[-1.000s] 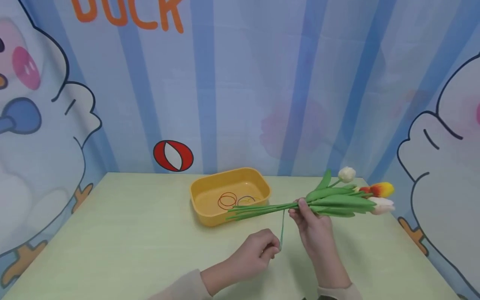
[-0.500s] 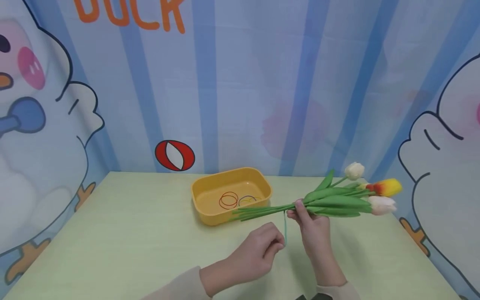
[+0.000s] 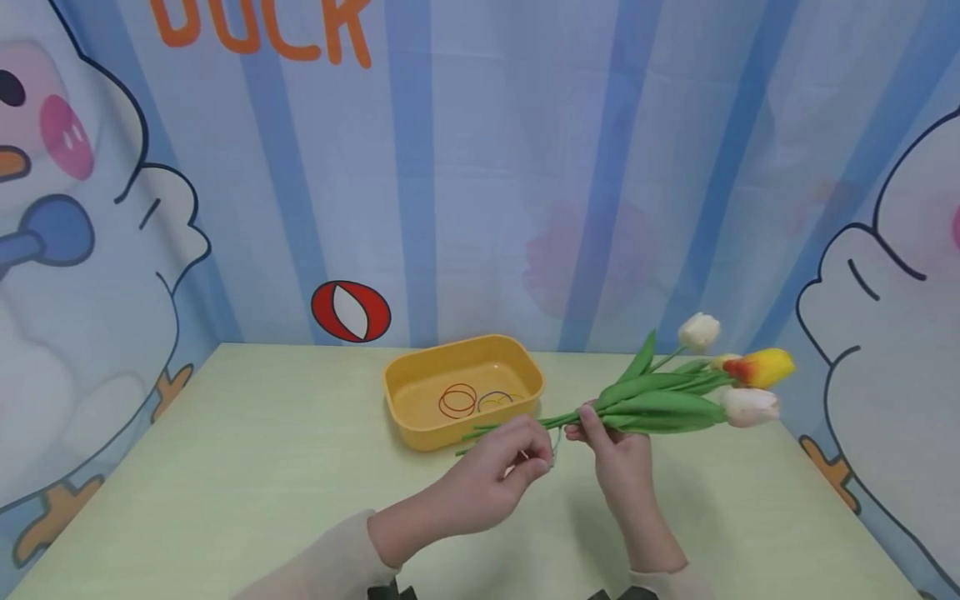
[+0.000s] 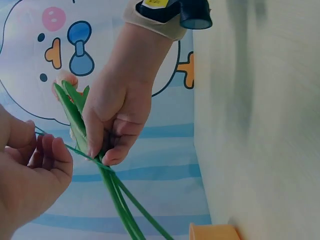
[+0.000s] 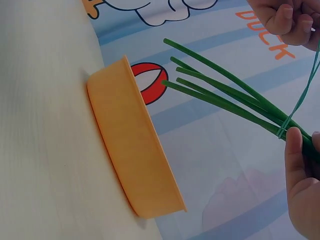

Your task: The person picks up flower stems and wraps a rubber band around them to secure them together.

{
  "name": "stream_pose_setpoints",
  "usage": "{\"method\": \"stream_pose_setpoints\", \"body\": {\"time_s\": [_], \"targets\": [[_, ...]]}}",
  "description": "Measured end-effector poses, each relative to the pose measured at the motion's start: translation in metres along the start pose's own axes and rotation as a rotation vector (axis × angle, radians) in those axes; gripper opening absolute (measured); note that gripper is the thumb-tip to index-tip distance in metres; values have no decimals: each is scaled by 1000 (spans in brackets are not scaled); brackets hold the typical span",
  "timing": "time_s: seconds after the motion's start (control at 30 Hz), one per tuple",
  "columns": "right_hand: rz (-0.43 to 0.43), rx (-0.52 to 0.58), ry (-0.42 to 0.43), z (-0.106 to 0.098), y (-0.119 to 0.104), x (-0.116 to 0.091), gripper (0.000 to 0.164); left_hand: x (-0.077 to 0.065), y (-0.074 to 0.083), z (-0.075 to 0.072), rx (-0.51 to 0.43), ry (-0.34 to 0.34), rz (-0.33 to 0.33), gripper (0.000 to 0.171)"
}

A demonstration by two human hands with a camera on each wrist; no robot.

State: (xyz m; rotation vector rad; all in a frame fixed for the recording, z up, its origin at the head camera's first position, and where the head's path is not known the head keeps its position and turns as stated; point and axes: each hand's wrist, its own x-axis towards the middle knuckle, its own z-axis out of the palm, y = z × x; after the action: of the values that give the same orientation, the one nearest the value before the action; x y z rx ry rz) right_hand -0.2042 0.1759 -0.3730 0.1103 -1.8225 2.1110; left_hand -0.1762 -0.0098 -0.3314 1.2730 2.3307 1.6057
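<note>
My right hand [image 3: 618, 467] grips a bunch of tulips [image 3: 667, 404] by the stems, just below the leaves. The heads, white, pale pink and red-yellow, point right, and the stem ends point left. A green rubber band [image 5: 298, 102] loops around the stems beside the right thumb. It is stretched out from them to my left hand [image 3: 487, 479], whose curled fingers pinch its other end. In the left wrist view the band [image 4: 80, 152] runs taut between the left fingertips and the stems. Part of the stems is hidden behind the left hand in the head view.
A yellow plastic basin [image 3: 420, 433] stands at the middle back of the pale table [image 3: 300, 467], behind the stem ends. Inside are red rubber bands [image 3: 457, 401] and a few others in blue and yellow. A blue striped curtain [image 3: 480, 183] with cartoon ducks hangs behind.
My left hand has risen toward the stems, carrying the stretched rubber band, which now spans a shorter gap in the head view. The tulips have shifted slightly left and their heads tipped up.
</note>
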Motion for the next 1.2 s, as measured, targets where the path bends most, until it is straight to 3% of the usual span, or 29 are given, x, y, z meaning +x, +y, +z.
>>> {"method": "stream_pose_setpoints", "body": {"time_s": [0.17, 0.37, 0.6, 0.77, 0.9, 1.0, 1.2], "targets": [[-25, -27, -34, 0, 0, -1, 13, 3, 2, -11, -49, -27, -60, 6], [-25, -84, -109, 0, -2, -3, 17, 10, 5, -32, 6, -44, -94, 7], [-11, -189, -239, -3, -4, -3, 15, 12, 12, -60, 131, -226, -96, 6], [40, -234, -397, -10, -9, -3, 22, 11, 12, -73, 168, -292, -59, 8], [25, -201, -590, -19, -10, -3, 25, 9, 6, -79, 131, -354, -43, 10], [-11, -126, -723, -26, -8, -2, 18, 7, 4, -81, 119, -393, -63, 11], [-41, 83, -904, -33, -3, 2, 16, 3, 4, -86, 130, -410, -82, 10]]}}
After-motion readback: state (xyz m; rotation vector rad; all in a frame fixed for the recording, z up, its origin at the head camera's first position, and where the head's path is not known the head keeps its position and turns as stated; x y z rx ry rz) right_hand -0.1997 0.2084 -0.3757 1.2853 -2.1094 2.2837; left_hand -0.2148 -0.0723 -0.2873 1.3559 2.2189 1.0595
